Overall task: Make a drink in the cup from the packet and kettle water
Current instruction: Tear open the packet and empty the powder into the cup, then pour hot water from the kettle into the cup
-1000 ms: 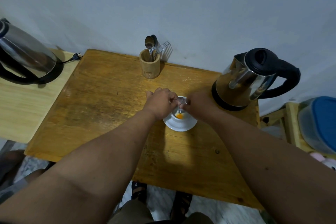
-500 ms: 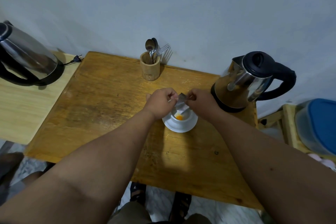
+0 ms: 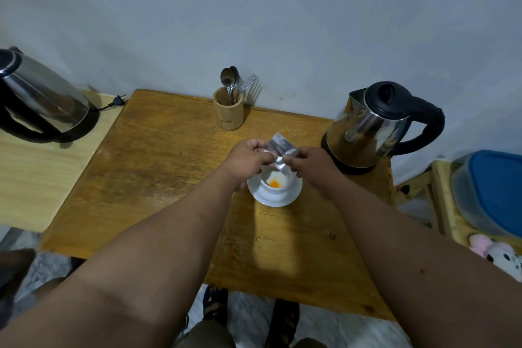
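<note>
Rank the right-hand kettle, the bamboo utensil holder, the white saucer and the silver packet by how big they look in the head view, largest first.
1. Right-hand kettle
2. White saucer
3. Bamboo utensil holder, though it stands farther back, so its rank against the saucer is unsure
4. Silver packet, pinched between both hands above the cup

No text, label or number can be read anywhere; the silver packet (image 3: 281, 150) near the frame's middle shows only a blurred, illegible print.
</note>
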